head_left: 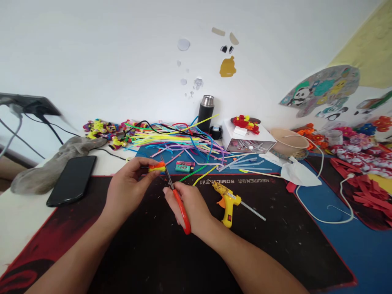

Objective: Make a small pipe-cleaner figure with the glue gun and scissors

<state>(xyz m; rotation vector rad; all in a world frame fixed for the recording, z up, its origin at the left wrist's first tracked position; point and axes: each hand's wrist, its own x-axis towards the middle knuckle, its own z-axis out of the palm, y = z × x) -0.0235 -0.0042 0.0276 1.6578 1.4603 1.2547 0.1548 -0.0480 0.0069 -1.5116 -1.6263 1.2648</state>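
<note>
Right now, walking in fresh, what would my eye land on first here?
Probably the red-handled scissors in the right hand, their blades up against a small orange-and-yellow piece pinched in the left hand. Next, perhaps, the yellow glue gun lying on the dark mat further right, and the heap of multicoloured strips towards the wall.

- Orange-and-yellow piece (157, 167): partly covered by the left grip (128, 185); full shape cannot be told.
- Red-handled scissors (183, 212): handles partly hidden by the right grip (190, 206); whether the blade tips touch the piece is too small to tell.
- Black mat (171, 261): cut off by the bottom edge, partly covered by both forearms.
- Power strip (30, 104): blurred, cut off at left.
- Red strips (367, 196): run past the right edge.
- Pink-and-green box (183, 166): print unreadable.
</note>
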